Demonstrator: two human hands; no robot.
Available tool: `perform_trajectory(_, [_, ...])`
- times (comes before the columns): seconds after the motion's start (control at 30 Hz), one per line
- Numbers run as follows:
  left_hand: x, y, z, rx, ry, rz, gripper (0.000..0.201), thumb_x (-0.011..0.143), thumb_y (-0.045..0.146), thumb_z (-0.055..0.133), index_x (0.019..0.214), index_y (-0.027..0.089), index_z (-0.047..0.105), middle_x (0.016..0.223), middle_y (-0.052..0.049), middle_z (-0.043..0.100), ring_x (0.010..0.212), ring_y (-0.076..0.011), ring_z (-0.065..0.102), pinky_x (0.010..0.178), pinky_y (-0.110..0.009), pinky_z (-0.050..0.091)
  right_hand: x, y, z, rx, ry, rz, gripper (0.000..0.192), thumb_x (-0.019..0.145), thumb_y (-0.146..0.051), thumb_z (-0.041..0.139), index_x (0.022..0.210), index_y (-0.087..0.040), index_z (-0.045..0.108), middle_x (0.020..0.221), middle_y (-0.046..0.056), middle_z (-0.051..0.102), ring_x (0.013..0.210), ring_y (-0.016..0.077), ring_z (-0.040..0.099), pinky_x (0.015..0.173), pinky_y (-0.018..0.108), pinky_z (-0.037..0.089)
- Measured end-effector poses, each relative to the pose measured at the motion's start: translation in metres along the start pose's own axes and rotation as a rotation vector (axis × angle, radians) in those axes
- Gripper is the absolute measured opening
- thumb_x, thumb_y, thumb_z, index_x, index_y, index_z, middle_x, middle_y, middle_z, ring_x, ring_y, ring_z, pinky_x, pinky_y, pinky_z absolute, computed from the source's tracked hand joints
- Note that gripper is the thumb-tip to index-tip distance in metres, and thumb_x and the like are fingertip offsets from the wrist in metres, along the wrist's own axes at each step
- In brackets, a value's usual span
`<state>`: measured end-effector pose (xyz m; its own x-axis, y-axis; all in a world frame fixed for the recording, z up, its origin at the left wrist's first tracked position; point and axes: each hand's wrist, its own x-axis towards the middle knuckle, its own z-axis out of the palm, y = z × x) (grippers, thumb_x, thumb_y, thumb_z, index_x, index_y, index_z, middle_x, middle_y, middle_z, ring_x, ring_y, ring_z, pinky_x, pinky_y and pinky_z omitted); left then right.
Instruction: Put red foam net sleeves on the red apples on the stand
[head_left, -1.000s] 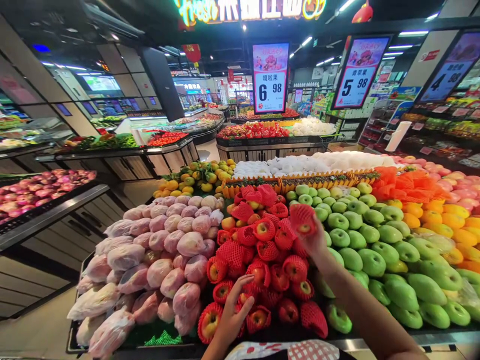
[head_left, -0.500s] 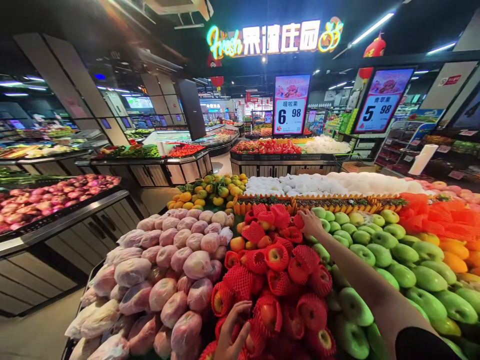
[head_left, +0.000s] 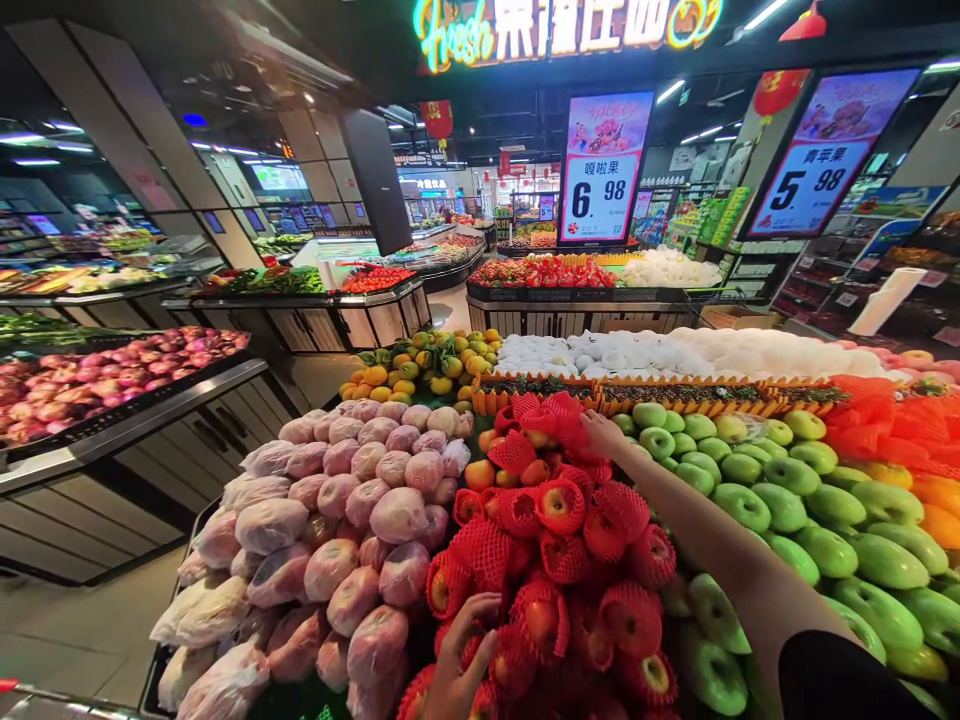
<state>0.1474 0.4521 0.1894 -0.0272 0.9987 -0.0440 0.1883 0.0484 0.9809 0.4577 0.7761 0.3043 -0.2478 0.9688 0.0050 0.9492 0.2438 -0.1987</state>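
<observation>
head view: right hand [head_left: 600,432] clenches a netted apple [head_left: 564,420], left hand [head_left: 461,665] released on apples [head_left: 555,560].

Bright ceiling strips, neon glare, edges warped, sharp.

Bare forearms; black sleeve [head_left: 840,680] on right arm.
</observation>
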Motion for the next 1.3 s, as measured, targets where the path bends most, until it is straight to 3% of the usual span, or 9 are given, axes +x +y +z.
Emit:
perform_trajectory(0.2, [0.005,0.010,0.006,-0.020,-0.037,0.034,0.046,0.097,0.059,0.063,0.122,0.023,0.076,0.132,-0.013,0.072,0.125,-0.0292,0.068,0.110,-0.041,0.056,-0.030,-0.007,0.010,-0.094,-0.040,0.261,0.045,0.099,-0.044,0.068,0.127,-0.009,0.071,0.123,0.024,0.073,0.117,0.0348,0.071,0.094,0.041,0.054])
perform_trajectory(0.37, [0.007,0.013,0.013,-0.040,-0.041,0.056,0.043,0.096,0.056,0.065,0.122,0.023,0.076,0.129,-0.012,0.073,0.122,-0.0278,0.069,0.113,-0.042,0.054,-0.052,-0.005,0.027,-0.063,-0.154,0.325,0.024,0.094,-0.031,0.076,0.105,-0.009,0.074,0.106,0.012,0.076,0.100,0.0227,0.073,0.092,0.040,0.058])
perform_trajectory(0.53, [0.004,0.014,0.011,-0.035,-0.052,0.042,0.043,0.097,0.056,0.065,0.122,0.023,0.075,0.133,-0.013,0.072,0.126,-0.0288,0.067,0.114,-0.043,0.053,-0.057,-0.009,0.004,0.079,-0.003,0.305,0.017,0.100,-0.022,0.060,0.093,-0.011,0.071,0.101,0.015,0.075,0.096,0.0250,0.072,0.086,0.038,0.054])
perform_trajectory(0.7, [0.000,0.009,0.009,-0.058,-0.069,0.025,0.043,0.096,0.057,0.066,0.121,0.023,0.075,0.134,-0.013,0.071,0.130,-0.0301,0.064,0.118,-0.045,0.048,-0.100,-0.034,-0.036,0.315,0.267,0.144,0.039,0.105,-0.031,0.038,0.127,-0.012,0.064,0.127,0.019,0.071,0.107,0.0257,0.068,0.090,0.036,0.053])
perform_trajectory(0.8, [-0.001,0.007,0.015,-0.144,-0.140,0.039,0.050,0.092,0.058,0.072,0.129,0.024,0.072,0.138,-0.013,0.069,0.133,-0.0313,0.062,0.119,-0.046,0.046,-0.159,-0.062,-0.035,0.506,0.175,-0.079,0.030,0.091,-0.026,0.052,0.115,-0.017,0.069,0.111,0.009,0.075,0.096,0.0194,0.070,0.083,0.028,0.055])
perform_trajectory(0.9, [-0.003,0.015,0.029,-0.251,-0.237,0.082,0.072,0.080,0.063,0.083,0.138,0.025,0.066,0.142,-0.013,0.066,0.130,-0.0324,0.062,0.113,-0.044,0.049,-0.219,-0.089,-0.015,0.909,-0.103,-0.304,0.018,0.081,-0.023,0.064,0.095,-0.019,0.074,0.094,0.005,0.074,0.089,0.0196,0.068,0.080,0.029,0.053])
perform_trajectory(1.1, [-0.018,0.046,0.054,-0.189,-0.299,0.226,0.036,0.089,0.052,0.080,0.088,0.016,0.074,0.105,-0.011,0.071,0.102,-0.0234,0.067,0.094,-0.035,0.051,-0.283,-0.103,0.037,1.154,-0.043,0.012,0.018,0.063,-0.018,0.072,0.078,-0.025,0.079,0.093,0.007,0.073,0.089,0.0266,0.067,0.081,0.037,0.052])
perform_trajectory(1.23, [-0.031,0.046,0.058,-0.165,-0.385,0.266,0.047,0.084,0.058,0.082,0.107,0.017,0.077,0.112,-0.014,0.070,0.107,-0.0252,0.067,0.097,-0.037,0.052,-0.308,-0.095,0.066,1.273,0.166,0.322,0.025,0.060,-0.026,0.067,0.082,-0.025,0.078,0.088,0.006,0.074,0.086,0.0280,0.066,0.084,0.039,0.050])
perform_trajectory(1.3, [-0.036,0.045,0.059,-0.164,-0.414,0.269,0.057,0.076,0.059,0.088,0.113,0.017,0.077,0.117,-0.014,0.070,0.112,-0.0271,0.067,0.102,-0.039,0.051,-0.318,-0.095,0.076,1.257,0.222,0.372,0.027,0.063,-0.029,0.064,0.085,-0.025,0.079,0.094,0.007,0.075,0.094,0.0294,0.067,0.091,0.042,0.050])
